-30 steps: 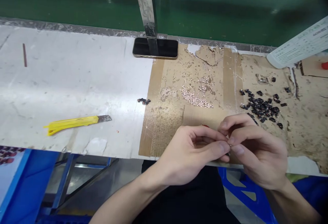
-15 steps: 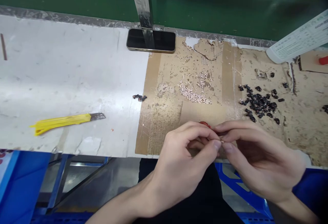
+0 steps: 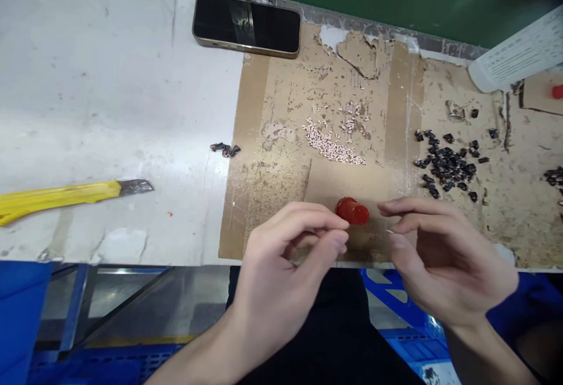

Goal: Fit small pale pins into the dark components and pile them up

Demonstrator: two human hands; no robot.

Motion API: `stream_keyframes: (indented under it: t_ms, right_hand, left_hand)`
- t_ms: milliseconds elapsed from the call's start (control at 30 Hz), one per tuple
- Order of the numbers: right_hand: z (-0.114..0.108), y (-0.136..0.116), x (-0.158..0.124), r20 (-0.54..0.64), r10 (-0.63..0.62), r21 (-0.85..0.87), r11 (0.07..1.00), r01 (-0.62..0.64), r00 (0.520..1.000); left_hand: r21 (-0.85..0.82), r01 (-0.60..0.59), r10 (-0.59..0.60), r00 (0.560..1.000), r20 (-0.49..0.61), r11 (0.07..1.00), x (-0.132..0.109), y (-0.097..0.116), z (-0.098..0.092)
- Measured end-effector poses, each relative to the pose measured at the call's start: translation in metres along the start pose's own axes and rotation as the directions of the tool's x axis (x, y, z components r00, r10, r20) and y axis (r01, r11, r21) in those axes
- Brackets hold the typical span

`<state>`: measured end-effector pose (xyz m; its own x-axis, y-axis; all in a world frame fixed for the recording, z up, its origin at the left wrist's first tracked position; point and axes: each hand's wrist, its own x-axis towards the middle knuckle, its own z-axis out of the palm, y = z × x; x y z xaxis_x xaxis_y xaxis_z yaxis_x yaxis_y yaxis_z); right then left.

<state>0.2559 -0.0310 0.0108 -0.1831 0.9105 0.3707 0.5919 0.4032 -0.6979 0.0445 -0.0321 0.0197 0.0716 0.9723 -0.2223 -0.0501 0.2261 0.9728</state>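
My left hand (image 3: pixel 299 256) is closed in a pinch, thumb against forefinger; whatever the tips hold, if anything, is too small to make out. To its right, my right hand (image 3: pixel 448 256) pinches a tiny pale piece (image 3: pixel 390 232) between thumb and fingertips. Between the hands a small red cup-shaped piece (image 3: pixel 353 211) rests on a smooth cardboard pad (image 3: pixel 347 179), touched by neither hand as far as I see. Beyond it lies a curved heap of tiny pale pinkish pieces (image 3: pixel 332 145). Past my right fingers is a pile of small black pieces (image 3: pixel 451 165).
A yellow utility knife (image 3: pixel 65 197) lies at the left, blade out. A few black pieces (image 3: pixel 225 149) sit by the cardboard's left edge. A phone (image 3: pixel 246 24) lies against the back post. A white container with printed text (image 3: pixel 519 50) stands at the back right.
My hands, fingertips together before, have drawn apart, uncovering the red piece. The camera view has shifted closer, so the bench appears larger.
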Motion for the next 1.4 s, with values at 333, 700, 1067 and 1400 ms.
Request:
stream_keyframes:
  t_ms: [333, 700, 1067, 1400]
  right_hand:
    - [0.006, 0.009, 0.002, 0.133, -0.143, -0.33, 0.927, 0.18, 0.981]
    - [-0.002, -0.006, 0.008, 0.047, -0.049, -0.092, 0.994, 0.053, 0.998]
    - [-0.001, -0.025, 0.021, 0.211, 0.048, 0.24, 0.966, -0.1, 0.976]
    - [-0.004, -0.028, 0.028, 0.245, -0.025, 0.199, 0.98, -0.025, 0.969]
  left_hand:
    - [-0.062, 0.106, -0.11, 0.992, -0.058, 0.992, -0.001, -0.003, -0.02]
    - [-0.505, 0.353, -0.326, 0.934, 0.145, 0.788, 0.002, -0.005, -0.014]
    - [-0.707, 0.6, -0.421, 0.789, 0.447, 0.374, 0.008, -0.005, 0.002]
    - [-0.689, 0.62, -0.443, 0.773, 0.455, 0.374, 0.007, 0.0, 0.001]
